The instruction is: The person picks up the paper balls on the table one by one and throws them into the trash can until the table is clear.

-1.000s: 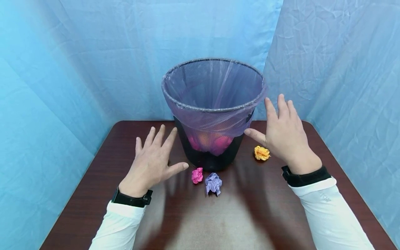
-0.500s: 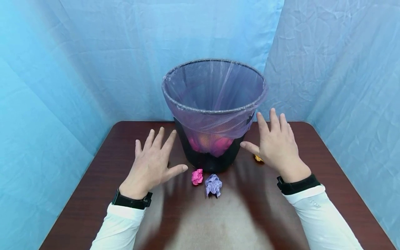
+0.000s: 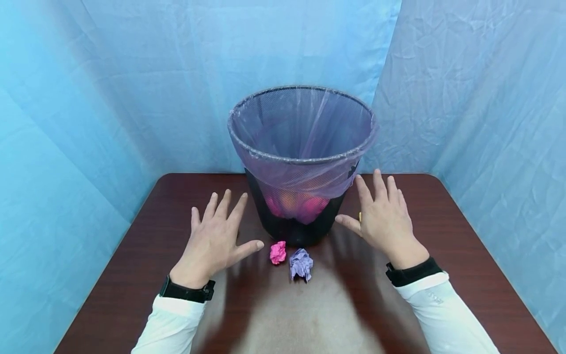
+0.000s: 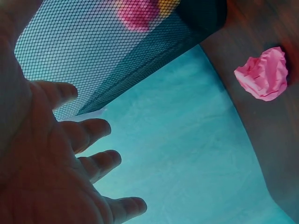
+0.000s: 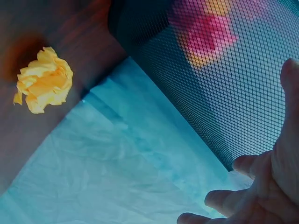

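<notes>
A black mesh wastebasket [image 3: 261,196] with a thin purple liner [image 3: 287,172] over its rim stands at mid-table in the head view. Pink and orange crumpled paper shows through its mesh. To its left is my left hand [image 3: 214,241], fingers spread and holding nothing. My right hand [image 3: 384,221] hovers on the other side, also spread, and hides most of a yellow paper ball [image 5: 44,81]. In front of the basket lie a pink paper ball [image 3: 278,252] and a purple one [image 3: 301,265]. The left wrist view shows a pink paper ball [image 4: 265,74] on the table.
The dark brown table [image 3: 146,250] has a rounded far edge. Light blue cloth [image 3: 185,73] hangs behind it and along both sides. Black bands [image 3: 415,272] circle both wrists over white sleeves.
My right hand has moved left and toward me, now covering most of the yellow paper ball. The left hand has dipped slightly in view. The basket stays in place.
</notes>
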Demonstrator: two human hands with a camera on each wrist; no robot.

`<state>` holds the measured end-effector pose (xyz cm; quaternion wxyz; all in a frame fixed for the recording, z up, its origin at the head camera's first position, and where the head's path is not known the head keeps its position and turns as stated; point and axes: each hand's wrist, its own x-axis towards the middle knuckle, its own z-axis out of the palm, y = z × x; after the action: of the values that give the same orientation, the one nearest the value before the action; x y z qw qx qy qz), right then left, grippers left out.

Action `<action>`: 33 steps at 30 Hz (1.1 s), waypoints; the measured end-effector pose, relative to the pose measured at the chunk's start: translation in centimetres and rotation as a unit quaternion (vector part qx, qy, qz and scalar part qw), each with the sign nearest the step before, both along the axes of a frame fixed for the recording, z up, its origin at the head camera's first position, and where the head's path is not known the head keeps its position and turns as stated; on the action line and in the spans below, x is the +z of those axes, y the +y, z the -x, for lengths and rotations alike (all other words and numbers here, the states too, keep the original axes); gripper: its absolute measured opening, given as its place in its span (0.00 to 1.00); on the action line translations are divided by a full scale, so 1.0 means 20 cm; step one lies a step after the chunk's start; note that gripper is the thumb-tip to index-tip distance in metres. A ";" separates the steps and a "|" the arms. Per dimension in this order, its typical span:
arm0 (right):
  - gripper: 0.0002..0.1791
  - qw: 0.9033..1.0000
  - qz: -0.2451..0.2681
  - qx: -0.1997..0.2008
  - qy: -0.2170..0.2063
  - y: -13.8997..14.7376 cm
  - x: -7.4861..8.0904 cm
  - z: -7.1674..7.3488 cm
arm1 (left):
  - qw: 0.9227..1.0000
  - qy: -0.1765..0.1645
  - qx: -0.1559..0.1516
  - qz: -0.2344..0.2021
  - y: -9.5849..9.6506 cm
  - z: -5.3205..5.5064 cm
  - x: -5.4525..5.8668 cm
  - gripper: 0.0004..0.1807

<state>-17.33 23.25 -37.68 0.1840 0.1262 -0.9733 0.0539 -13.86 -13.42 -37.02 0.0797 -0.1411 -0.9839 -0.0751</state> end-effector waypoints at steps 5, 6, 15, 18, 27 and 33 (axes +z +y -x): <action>0.58 1.000 0.000 0.000 0.002 0.00 -0.05 -0.02 | 1.000 -0.005 0.004 -0.002 0.00 -0.01 -0.04 0.61; 0.58 1.000 0.000 -0.001 0.001 0.00 -0.06 -0.02 | 1.000 -0.007 0.005 -0.004 0.00 -0.01 -0.05 0.61; 0.57 1.000 0.005 0.003 0.008 0.00 -0.12 -0.04 | 1.000 -0.012 0.008 -0.013 0.00 -0.03 -0.10 0.59; 0.57 1.000 0.009 0.002 0.005 -0.01 -0.13 -0.04 | 1.000 -0.009 0.006 -0.017 -0.01 -0.03 -0.11 0.59; 0.57 1.000 0.004 -0.006 -0.016 -0.01 -0.17 -0.05 | 1.000 -0.010 0.004 -0.028 -0.02 -0.05 -0.15 0.59; 0.57 1.000 0.001 -0.009 -0.022 -0.01 -0.20 -0.06 | 1.000 -0.011 0.006 -0.028 -0.03 -0.05 -0.18 0.58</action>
<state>-16.14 22.95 -41.65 0.1628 0.1161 -0.9782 0.0562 -12.84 -13.97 -40.60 0.0736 -0.1317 -0.9831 -0.1036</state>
